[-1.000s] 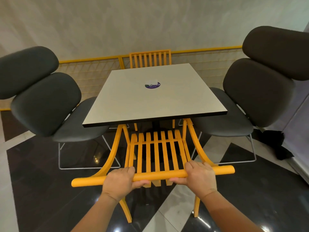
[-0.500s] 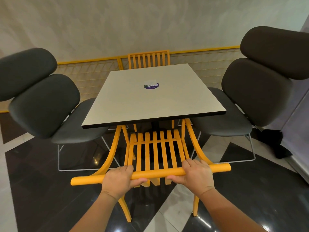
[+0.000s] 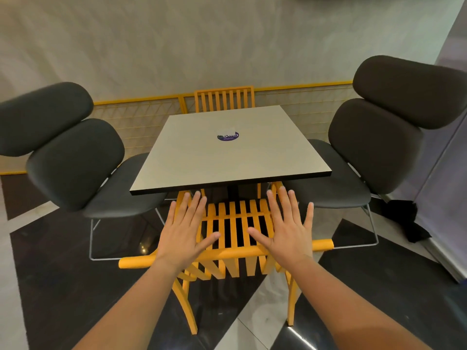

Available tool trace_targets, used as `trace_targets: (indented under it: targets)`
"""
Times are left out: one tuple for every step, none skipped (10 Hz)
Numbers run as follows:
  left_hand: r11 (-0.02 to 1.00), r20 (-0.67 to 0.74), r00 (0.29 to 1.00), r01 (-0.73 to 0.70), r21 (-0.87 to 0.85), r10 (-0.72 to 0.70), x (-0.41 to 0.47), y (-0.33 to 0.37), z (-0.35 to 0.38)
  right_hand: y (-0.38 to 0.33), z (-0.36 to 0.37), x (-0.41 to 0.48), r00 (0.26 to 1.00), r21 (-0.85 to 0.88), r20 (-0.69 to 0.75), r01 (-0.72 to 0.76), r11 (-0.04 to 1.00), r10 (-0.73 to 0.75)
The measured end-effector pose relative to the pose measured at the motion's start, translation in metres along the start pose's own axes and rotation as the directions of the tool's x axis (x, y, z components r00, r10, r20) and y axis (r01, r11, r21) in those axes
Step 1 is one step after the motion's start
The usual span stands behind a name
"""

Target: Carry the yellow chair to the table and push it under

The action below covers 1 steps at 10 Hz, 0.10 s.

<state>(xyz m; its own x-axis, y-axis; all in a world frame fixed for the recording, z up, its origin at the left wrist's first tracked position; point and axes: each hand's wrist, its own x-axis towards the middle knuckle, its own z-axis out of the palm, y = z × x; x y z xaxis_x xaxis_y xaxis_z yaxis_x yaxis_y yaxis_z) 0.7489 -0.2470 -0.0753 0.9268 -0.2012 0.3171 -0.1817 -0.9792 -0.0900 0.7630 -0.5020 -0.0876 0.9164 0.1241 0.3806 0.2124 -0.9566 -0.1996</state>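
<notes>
The yellow slatted chair stands at the near side of the square grey table, its seat partly beneath the tabletop and its round top rail toward me. My left hand hovers flat over the chair's left side, fingers spread, holding nothing. My right hand is spread the same way over the right side, above the rail. Both palms face down and the rail shows under my wrists.
Two dark padded lounge chairs flank the table, one on the left and one on the right. Another yellow chair sits at the far side against a yellow mesh railing. A dark bag lies on the glossy floor right.
Both hands have let go of the chair's top rail and opened flat above it. The chair sits slightly further under the table than before.
</notes>
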Motion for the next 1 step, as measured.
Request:
trace_targets:
  targets:
    - [0.999, -0.031, 0.999, 0.014, 0.038, -0.012, 0.011, 0.0016, -0.0269, -0.0038, -0.0194, 0.0074, 1.0, -0.006, -0.026, -0.006, 1.0, 0.005]
